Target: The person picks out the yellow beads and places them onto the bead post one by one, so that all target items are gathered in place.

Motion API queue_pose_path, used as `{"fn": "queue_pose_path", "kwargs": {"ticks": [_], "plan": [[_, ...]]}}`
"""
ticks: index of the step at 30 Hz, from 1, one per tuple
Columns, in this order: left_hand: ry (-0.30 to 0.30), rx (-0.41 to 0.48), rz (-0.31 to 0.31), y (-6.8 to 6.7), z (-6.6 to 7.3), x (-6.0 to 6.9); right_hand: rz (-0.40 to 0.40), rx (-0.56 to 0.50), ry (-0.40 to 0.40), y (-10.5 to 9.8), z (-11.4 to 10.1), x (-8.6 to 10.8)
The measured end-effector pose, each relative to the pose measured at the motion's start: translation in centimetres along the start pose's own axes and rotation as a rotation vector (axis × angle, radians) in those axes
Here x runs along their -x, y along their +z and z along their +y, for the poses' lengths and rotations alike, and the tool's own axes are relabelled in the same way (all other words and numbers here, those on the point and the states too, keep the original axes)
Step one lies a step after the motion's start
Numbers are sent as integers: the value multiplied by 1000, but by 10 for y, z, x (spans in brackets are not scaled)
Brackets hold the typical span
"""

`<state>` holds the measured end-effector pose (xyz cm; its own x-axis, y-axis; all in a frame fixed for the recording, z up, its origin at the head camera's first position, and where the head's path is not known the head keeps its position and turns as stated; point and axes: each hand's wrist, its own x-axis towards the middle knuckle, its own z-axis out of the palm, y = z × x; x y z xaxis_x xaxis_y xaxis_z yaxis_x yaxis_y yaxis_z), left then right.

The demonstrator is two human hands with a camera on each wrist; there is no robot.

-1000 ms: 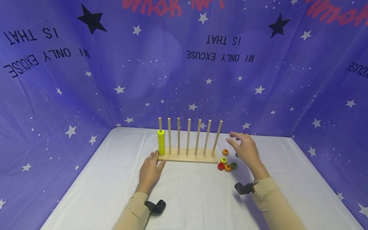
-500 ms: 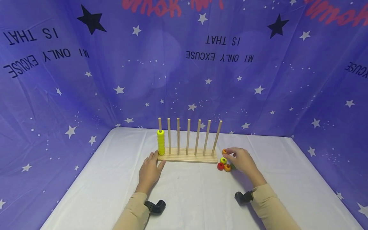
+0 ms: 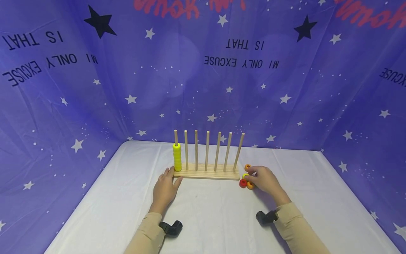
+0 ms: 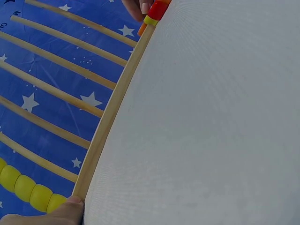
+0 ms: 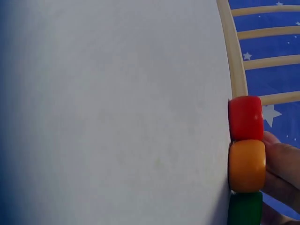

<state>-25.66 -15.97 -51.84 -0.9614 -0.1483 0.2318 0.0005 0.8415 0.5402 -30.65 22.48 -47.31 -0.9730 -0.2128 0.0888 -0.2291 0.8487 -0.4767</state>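
A wooden peg rack (image 3: 206, 174) stands on the table, its leftmost peg carrying a stack of yellow beads (image 3: 177, 157). My left hand (image 3: 164, 192) rests against the rack's left end, fingers extended and thumb by the front edge. Just right of the rack, my right hand (image 3: 267, 180) pinches a loose yellow bead (image 3: 244, 175), which its fingertips partly cover. Touching each other in front are a red bead (image 3: 243, 183) and an orange bead (image 3: 250, 185). Another orange bead (image 3: 247, 167) lies behind. The right wrist view shows a green bead (image 5: 245, 209) beside the orange one.
A white cloth (image 3: 203, 218) covers the table. Purple star-printed curtains (image 3: 203, 88) enclose the back and both sides. The other pegs (image 3: 207, 151) stand upright and bare. Each wrist wears a black camera mount (image 3: 171, 228).
My right hand has come down and left from above the loose beads, past the far orange bead, to the yellow one. It now hides the green bead from the head view. My left hand stays put.
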Motion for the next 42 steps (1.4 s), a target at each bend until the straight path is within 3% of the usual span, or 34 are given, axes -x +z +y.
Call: {"fn": "queue_pose_path", "kwargs": {"ticks": [12, 24, 33, 42], "plan": [[3, 3, -1, -1, 0, -1, 6, 34, 52, -3, -4, -1], [5, 6, 5, 1, 0, 0, -7, 85, 52, 3, -2, -1], [-1, 7, -3, 3, -2, 1, -6, 67, 60, 7, -2, -3], [0, 5, -4, 4, -2, 0, 100, 32, 27, -10, -7, -5]]}}
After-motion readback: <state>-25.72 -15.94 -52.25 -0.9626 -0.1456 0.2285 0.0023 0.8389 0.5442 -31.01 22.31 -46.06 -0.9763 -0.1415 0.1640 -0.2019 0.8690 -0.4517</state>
